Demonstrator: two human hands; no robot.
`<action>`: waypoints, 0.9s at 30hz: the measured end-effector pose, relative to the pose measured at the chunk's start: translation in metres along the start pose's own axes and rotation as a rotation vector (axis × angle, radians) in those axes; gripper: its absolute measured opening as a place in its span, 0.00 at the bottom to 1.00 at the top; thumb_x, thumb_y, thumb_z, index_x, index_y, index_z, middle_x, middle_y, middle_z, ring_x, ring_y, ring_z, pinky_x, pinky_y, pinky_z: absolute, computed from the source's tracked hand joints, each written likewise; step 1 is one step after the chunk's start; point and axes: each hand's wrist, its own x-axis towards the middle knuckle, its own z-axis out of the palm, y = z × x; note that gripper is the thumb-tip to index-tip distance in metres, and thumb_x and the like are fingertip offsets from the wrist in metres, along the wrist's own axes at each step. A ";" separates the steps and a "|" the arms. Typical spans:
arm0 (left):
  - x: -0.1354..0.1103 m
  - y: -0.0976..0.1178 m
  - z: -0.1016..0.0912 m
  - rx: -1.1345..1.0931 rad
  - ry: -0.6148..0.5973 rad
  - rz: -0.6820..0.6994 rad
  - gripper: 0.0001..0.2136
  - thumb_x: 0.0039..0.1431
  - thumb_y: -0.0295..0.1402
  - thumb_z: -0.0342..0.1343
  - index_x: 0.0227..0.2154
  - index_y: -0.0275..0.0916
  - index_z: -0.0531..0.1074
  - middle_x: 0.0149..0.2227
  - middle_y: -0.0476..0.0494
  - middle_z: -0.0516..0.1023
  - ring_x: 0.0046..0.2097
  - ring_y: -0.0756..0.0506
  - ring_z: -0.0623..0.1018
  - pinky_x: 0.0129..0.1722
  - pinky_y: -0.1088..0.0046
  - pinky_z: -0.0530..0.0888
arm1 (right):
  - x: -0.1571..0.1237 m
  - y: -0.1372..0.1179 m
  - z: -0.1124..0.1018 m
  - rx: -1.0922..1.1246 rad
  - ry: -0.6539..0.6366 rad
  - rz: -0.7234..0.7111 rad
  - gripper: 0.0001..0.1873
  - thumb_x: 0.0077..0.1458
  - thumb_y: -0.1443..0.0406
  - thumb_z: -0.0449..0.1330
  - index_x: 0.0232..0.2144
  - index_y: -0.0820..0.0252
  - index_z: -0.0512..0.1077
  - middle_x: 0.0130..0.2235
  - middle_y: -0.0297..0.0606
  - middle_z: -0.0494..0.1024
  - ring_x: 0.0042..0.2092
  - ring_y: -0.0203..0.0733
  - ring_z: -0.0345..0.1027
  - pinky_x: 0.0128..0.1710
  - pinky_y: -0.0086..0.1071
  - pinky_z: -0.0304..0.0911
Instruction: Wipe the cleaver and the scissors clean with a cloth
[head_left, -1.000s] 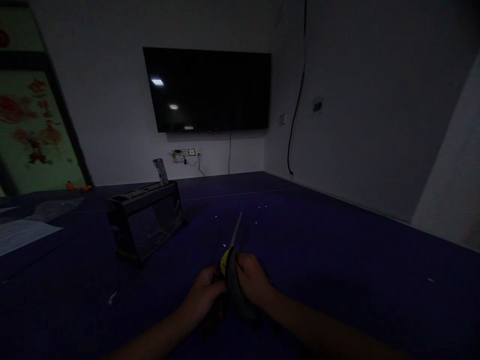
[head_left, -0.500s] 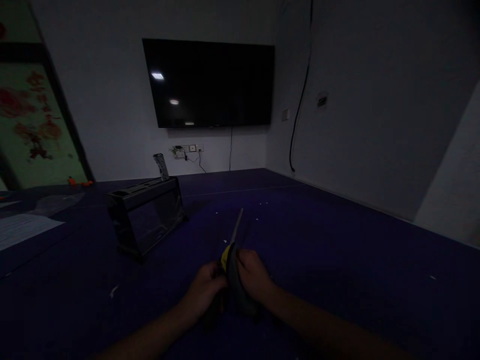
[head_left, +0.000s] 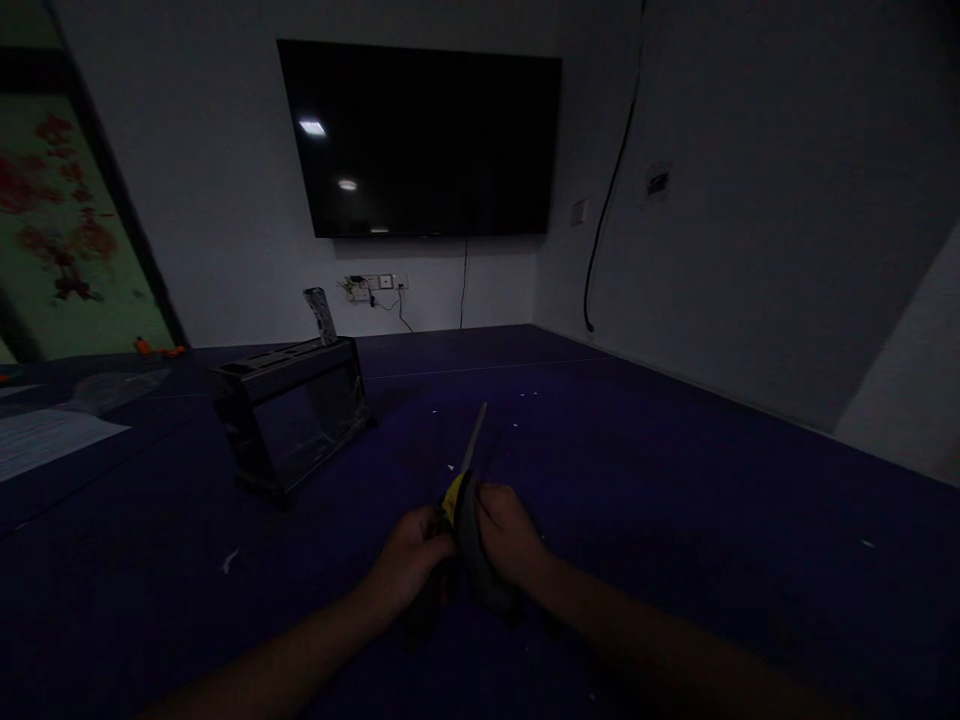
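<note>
My hands are together low in the middle, in dim light. A long, thin metal blade, seemingly a knife (head_left: 475,436), points forward between them. Around its near end is a yellow and grey cloth (head_left: 469,540), its lower part hanging down. My left hand (head_left: 412,558) is closed by the blade's near end, where the grip is dark and mostly hidden. Fingers of my right hand (head_left: 510,535) are closed on the cloth from the right side. Ahead to the left stands a black knife rack (head_left: 300,357) with one grey patterned handle (head_left: 321,316) sticking up from its top.
A dark purple-blue surface (head_left: 637,480) spreads to the walls, with several small white scraps on it. Paper (head_left: 56,440) and clear plastic (head_left: 112,388) lie at left. A television (head_left: 427,140) hangs above sockets (head_left: 379,283). One black cable (head_left: 609,200) hangs at right.
The view has tipped slightly down, so the television and rack sit higher in the picture. Both hands keep their hold, with the blade pointing the same way.
</note>
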 end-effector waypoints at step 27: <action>-0.003 0.006 0.001 0.003 -0.026 0.009 0.06 0.41 0.31 0.53 0.24 0.35 0.67 0.14 0.54 0.67 0.13 0.54 0.65 0.12 0.80 0.62 | 0.001 -0.001 -0.001 -0.021 -0.001 -0.004 0.19 0.55 0.66 0.44 0.19 0.63 0.68 0.22 0.38 0.72 0.24 0.36 0.64 0.23 0.27 0.55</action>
